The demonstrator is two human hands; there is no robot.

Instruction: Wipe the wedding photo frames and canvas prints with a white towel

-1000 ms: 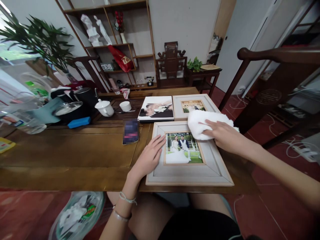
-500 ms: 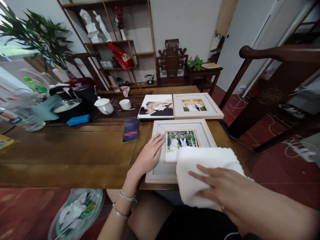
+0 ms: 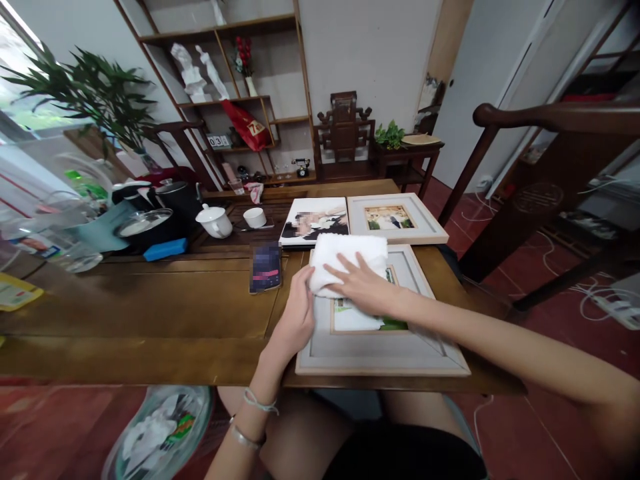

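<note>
A pale framed wedding photo [image 3: 380, 347] lies flat near the front edge of the wooden table [image 3: 140, 307]. My left hand [image 3: 295, 320] rests open and flat on the frame's left border. My right hand [image 3: 363, 287] presses a folded white cloth [image 3: 345, 257] against the frame's upper left part, fingers spread over it. The cloth covers the top of the picture.
Behind lie a second framed photo [image 3: 397, 220] and an unframed print [image 3: 313, 223]. A phone [image 3: 265, 267] lies left of the frame. Cups, pots and a blue box stand at the back left. A bin [image 3: 155, 433] sits on the floor beside my leg.
My right hand has carried the cloth from the frame's top right corner, down to its lower right part, then up to its upper left. My left hand has stayed on the left border.
</note>
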